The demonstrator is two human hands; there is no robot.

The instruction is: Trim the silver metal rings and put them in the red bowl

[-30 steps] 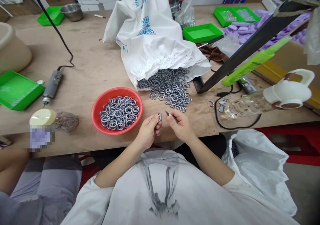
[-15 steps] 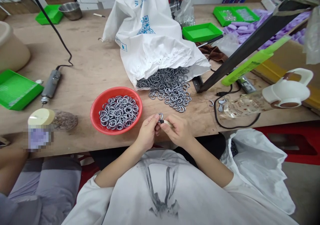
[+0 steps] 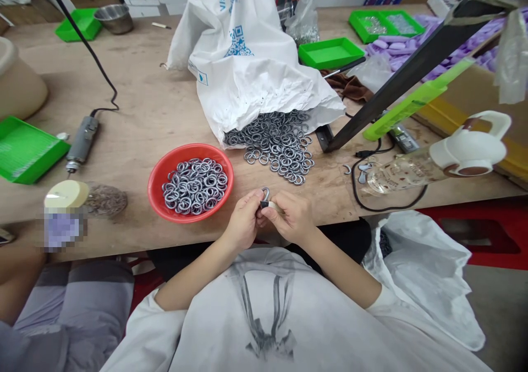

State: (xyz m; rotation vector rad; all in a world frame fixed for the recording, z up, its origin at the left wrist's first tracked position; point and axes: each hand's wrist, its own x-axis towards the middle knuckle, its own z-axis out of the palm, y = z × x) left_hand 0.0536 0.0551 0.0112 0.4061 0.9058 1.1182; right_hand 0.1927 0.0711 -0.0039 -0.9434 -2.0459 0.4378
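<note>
At the table's front edge my left hand (image 3: pixel 244 219) is closed, pinching a grey ring (image 3: pixel 266 191) that sticks up past the fingertips. My right hand (image 3: pixel 295 215) is closed around a small pale-handled tool with a black tip (image 3: pixel 264 203). The black tip lies against or just beside the ring; I cannot tell which. Left of my hands, a red bowl (image 3: pixel 154 196) holds many similar rings (image 3: pixel 196 186). Beyond my hands, a heap of loose grey rings (image 3: pixel 284 154) spills from the mouth of a white sack (image 3: pixel 256 83).
A clear bottle with a white lid (image 3: pixel 466 146) lies on the right near a black cable (image 3: pixel 357 196). A dark slanted post (image 3: pixel 383 91) rises there. Leftward are a grey rotary tool (image 3: pixel 82 143), a yellow-lidded jar (image 3: pixel 68 195) and a green tray (image 3: pixel 31 152). Another person (image 3: pixel 82 306) sits at left.
The black tip of the tool has turned slightly and shows more broadly below the ring. Both hands stay almost in place, and the view has shifted a little.
</note>
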